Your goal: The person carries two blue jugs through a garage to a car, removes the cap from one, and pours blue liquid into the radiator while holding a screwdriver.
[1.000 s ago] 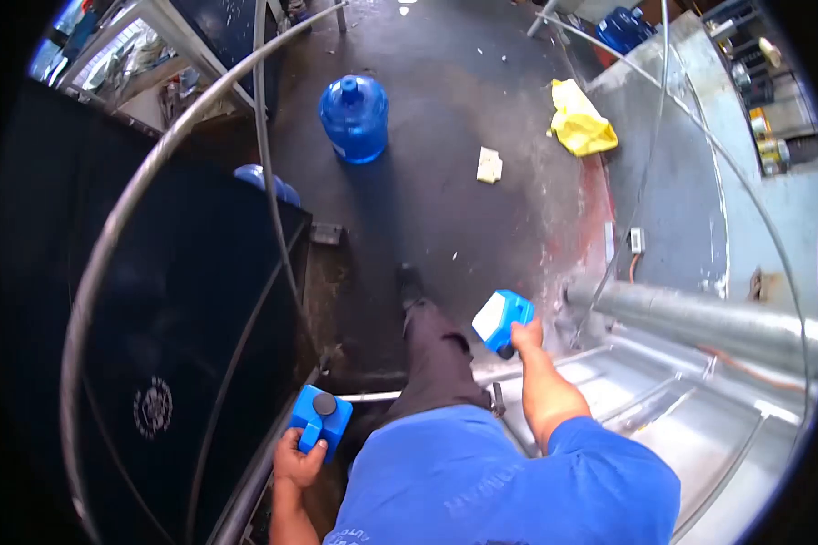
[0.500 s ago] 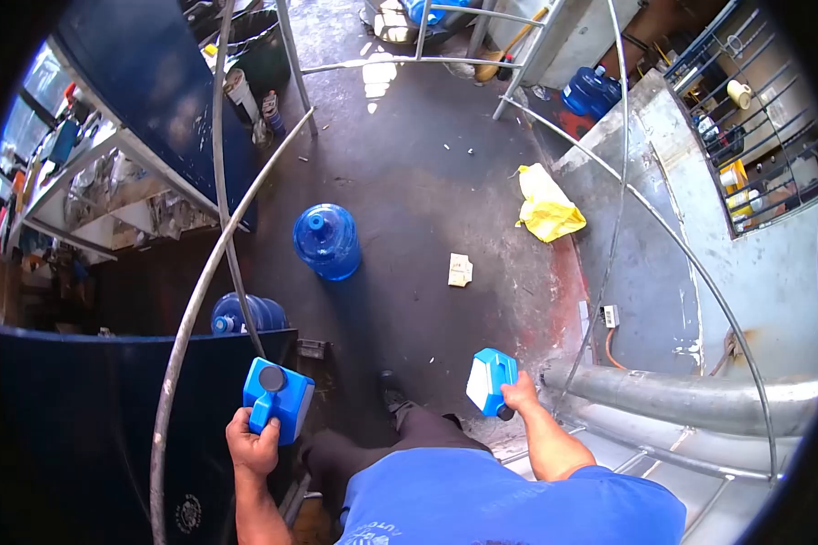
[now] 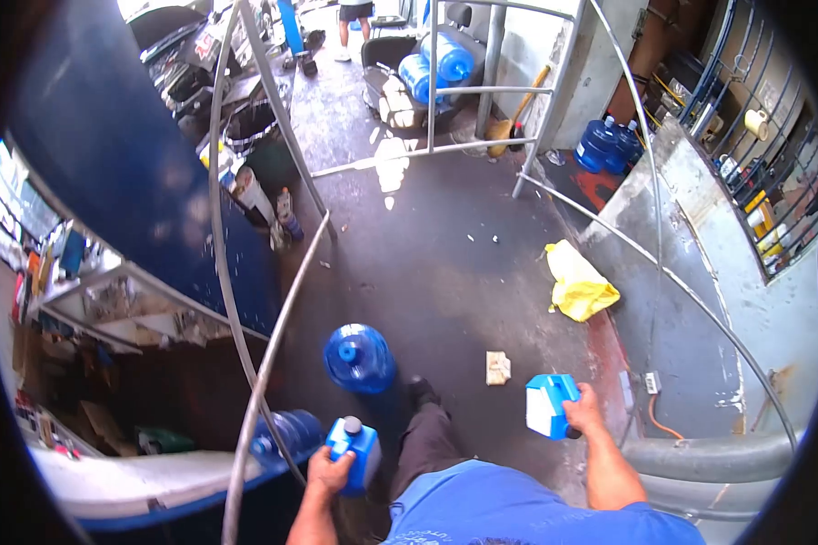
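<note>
From where I stood, pale lettering [image 3: 427, 536] on the blue shirt [image 3: 527, 504], at six o'clock, appeared to include "AUTO"; its other characters were indistinct. The white panel [image 3: 540, 413] of the blue jug [image 3: 560, 389], between four and five o'clock, was unreadable.

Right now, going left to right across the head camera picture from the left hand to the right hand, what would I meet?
Bare left hand, dark-capped blue plastic jug, dark shoe, pale squarish scrap, blue-and-white plastic jug, bare right hand.
</note>
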Demonstrator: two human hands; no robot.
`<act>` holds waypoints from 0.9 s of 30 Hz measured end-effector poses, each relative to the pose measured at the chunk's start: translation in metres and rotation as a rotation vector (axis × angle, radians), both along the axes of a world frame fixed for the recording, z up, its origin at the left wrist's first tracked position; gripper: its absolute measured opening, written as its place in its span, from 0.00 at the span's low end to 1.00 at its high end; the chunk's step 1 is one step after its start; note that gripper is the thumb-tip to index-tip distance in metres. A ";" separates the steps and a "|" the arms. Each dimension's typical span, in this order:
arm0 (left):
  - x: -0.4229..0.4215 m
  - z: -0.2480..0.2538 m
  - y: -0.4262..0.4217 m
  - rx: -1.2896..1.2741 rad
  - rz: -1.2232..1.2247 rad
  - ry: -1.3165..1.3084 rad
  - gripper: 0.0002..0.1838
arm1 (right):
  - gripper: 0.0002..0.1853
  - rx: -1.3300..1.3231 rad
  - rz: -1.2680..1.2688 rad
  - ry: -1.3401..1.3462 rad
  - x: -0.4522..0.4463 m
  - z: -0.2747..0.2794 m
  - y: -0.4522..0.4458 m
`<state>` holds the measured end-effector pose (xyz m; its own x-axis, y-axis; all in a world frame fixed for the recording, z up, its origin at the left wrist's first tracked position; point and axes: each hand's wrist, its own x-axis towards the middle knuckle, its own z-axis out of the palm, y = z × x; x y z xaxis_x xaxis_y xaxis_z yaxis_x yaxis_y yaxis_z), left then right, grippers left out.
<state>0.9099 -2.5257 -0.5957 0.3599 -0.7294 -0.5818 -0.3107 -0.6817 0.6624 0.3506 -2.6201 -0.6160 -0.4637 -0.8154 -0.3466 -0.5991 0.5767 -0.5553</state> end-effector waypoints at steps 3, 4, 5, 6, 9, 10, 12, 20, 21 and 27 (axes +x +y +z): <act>0.002 -0.049 -0.064 0.106 -0.008 0.014 0.29 | 0.30 0.026 0.028 -0.006 0.022 0.043 -0.089; 0.001 -0.059 -0.090 0.119 -0.011 0.005 0.29 | 0.30 -0.015 0.035 -0.020 0.023 0.049 -0.119; 0.002 -0.066 -0.112 0.141 -0.016 -0.006 0.29 | 0.30 -0.048 0.040 -0.036 0.024 0.054 -0.142; 0.005 -0.065 -0.134 0.160 -0.022 -0.023 0.30 | 0.30 -0.083 0.044 -0.058 0.026 0.059 -0.166; 0.014 -0.053 -0.197 0.146 0.042 0.001 0.31 | 0.31 -0.161 0.065 -0.063 0.033 0.074 -0.251; 0.015 -0.052 -0.217 0.140 0.070 0.013 0.32 | 0.31 -0.209 0.112 -0.079 0.032 0.070 -0.283; 0.024 -0.066 -0.248 0.069 0.126 0.014 0.32 | 0.32 -0.291 0.210 -0.107 0.026 0.052 -0.347; 0.016 -0.035 -0.358 0.028 0.283 0.030 0.24 | 0.30 -0.383 0.633 -0.028 0.134 0.111 -0.626; 0.014 -0.029 -0.370 0.045 0.370 0.114 0.22 | 0.31 -0.363 0.638 -0.056 0.151 0.116 -0.661; 0.033 -0.059 -0.426 0.141 0.561 0.199 0.22 | 0.26 -0.433 0.716 -0.258 0.262 0.132 -0.866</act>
<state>0.9430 -2.9520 -0.6552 0.5418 -0.3712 -0.7541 0.2414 -0.7907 0.5626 0.6121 -3.4862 -0.4845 0.2598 -0.9649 0.0378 -0.5621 -0.1830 -0.8066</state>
